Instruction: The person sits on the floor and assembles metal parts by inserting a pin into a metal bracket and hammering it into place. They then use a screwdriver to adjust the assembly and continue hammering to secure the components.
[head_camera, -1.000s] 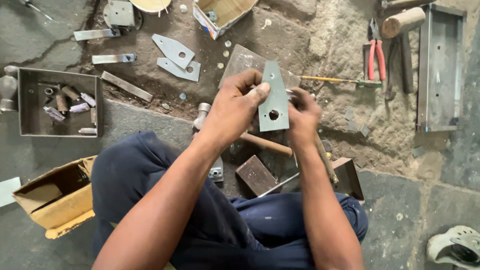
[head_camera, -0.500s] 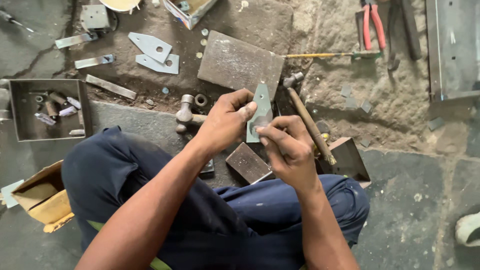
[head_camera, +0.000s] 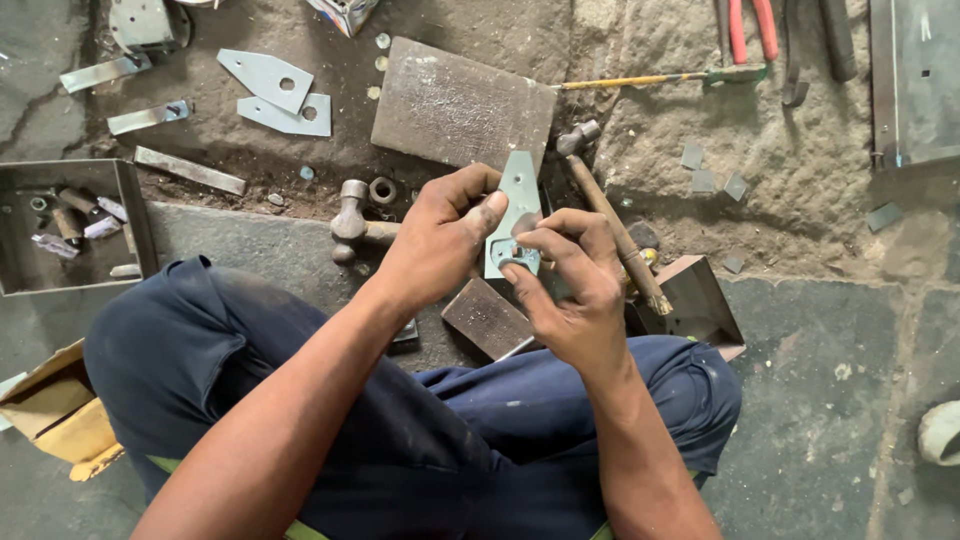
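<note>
Rough stone floor (head_camera: 800, 200) is strewn with tools and plates. Left hand (head_camera: 440, 240) is clamped on a pale metal plate (head_camera: 520, 205) above the lap; right hand (head_camera: 570, 285) pinches a small fitting at its lower end. Best kept steady, aligned squarely.

A pale grey-green metal plate (head_camera: 518, 205) is held between the left hand (head_camera: 440, 240) and the right hand (head_camera: 565, 290). Dark navy trousers (head_camera: 400, 430) are seen across the lower frame. Two matching pale grey plates (head_camera: 275, 90) are shown at upper left on brown, dusty stone. A rusty brown-grey slab (head_camera: 455, 105) is seen at upper centre, red-handled pliers (head_camera: 748, 25) at upper right, and a yellow-tan cardboard box (head_camera: 50, 420) at lower left.
</note>
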